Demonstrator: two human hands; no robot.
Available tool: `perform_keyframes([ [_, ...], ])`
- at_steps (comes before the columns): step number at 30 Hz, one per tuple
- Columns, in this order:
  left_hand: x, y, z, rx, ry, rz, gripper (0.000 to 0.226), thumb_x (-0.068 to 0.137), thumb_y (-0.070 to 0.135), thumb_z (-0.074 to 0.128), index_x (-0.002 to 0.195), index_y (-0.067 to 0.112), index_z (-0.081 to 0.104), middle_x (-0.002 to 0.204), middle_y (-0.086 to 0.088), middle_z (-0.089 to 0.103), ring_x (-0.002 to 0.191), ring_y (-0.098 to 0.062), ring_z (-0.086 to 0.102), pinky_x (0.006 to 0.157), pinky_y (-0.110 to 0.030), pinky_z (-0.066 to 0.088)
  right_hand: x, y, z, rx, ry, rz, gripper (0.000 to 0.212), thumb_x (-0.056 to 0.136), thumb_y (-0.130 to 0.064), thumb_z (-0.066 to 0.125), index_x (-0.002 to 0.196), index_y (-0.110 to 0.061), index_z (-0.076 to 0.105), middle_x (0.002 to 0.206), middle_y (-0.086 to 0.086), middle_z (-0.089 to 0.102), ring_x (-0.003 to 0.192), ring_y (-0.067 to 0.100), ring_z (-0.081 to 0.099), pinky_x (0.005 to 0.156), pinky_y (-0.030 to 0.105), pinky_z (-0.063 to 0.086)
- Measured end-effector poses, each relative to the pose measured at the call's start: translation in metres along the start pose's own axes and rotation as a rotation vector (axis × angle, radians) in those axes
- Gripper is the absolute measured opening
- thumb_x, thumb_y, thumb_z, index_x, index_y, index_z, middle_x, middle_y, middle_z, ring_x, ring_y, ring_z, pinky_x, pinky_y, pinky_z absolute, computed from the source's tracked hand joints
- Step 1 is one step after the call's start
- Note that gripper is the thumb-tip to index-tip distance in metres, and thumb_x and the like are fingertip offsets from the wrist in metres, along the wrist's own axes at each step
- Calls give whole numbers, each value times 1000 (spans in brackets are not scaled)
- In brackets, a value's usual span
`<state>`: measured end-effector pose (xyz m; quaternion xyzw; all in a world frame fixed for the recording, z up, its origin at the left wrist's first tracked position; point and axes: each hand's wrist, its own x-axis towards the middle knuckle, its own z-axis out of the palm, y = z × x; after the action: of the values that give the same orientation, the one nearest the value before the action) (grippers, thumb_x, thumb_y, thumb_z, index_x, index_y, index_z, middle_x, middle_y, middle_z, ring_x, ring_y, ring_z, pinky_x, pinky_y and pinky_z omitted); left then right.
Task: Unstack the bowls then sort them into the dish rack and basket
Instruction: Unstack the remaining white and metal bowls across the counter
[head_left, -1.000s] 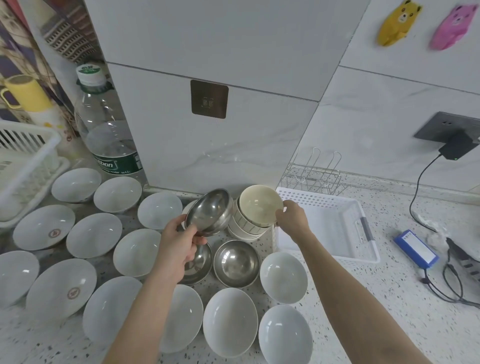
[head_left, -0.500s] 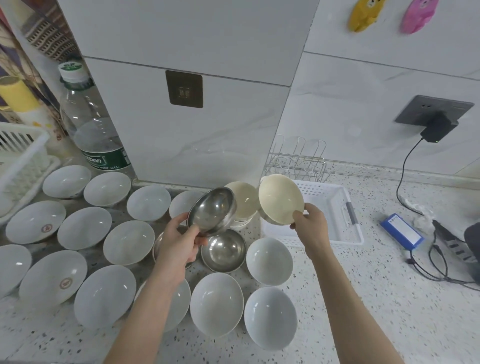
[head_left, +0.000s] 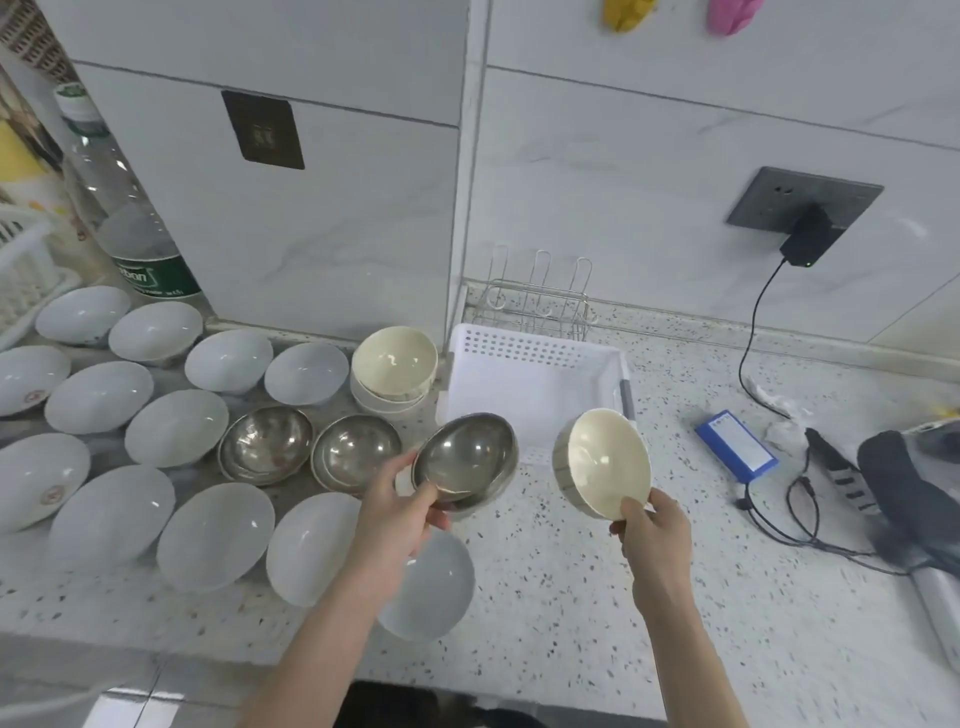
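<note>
Bowls are lying across the speckled countertop, and all positions below are referenced to the white basket sitting at the back of it. White bowls are standing in rows well to the left of the basket, each open side up. Just behind the basket, the wire dish rack is standing against the wall. A short stack of cream bowls is sitting just beside the basket's left wall. Two steel bowls are resting side by side to the front left of the basket, near the cream stack. The left hand is gripping a steel bowl by its near rim, thumb inside and fingers curled underneath, holding it tilted in front of the basket's front left corner. The right hand is pinching a cream bowl at its lower rim, holding it on edge, opening facing the camera, in front of the basket's front right corner.
</note>
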<state>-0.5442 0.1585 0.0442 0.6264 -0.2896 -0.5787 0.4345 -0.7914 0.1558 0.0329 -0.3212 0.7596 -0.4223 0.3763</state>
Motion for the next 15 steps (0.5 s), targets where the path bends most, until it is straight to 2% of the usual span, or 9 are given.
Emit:
perform_keyframes([
  [5, -16, -28, 30, 8, 69, -30, 37, 94, 6, 55, 122, 30, 51, 56, -4, 68, 45, -9, 59, 33, -16, 29, 6, 32, -22, -113, -45, 4, 24, 90, -5, 46, 106, -17, 57, 69, 10, 63, 59, 17, 54, 45, 27, 37],
  [10, -24, -45, 37, 13, 167, -79, 37, 94, 12, 59, 123, 33, 51, 73, -13, 69, 40, -3, 55, 33, -15, 30, 14, 46, -8, -254, -190, -14, 22, 92, -8, 43, 108, -16, 55, 72, 11, 63, 59, 20, 52, 50, 29, 39],
  [15, -26, -54, 35, -1, 248, -81, 34, 95, 17, 58, 124, 33, 51, 57, -7, 68, 32, -2, 46, 33, -17, 28, 24, 50, 12, -355, -258, -48, 32, 92, -8, 41, 120, -6, 55, 82, 14, 66, 65, 21, 56, 53, 26, 42],
])
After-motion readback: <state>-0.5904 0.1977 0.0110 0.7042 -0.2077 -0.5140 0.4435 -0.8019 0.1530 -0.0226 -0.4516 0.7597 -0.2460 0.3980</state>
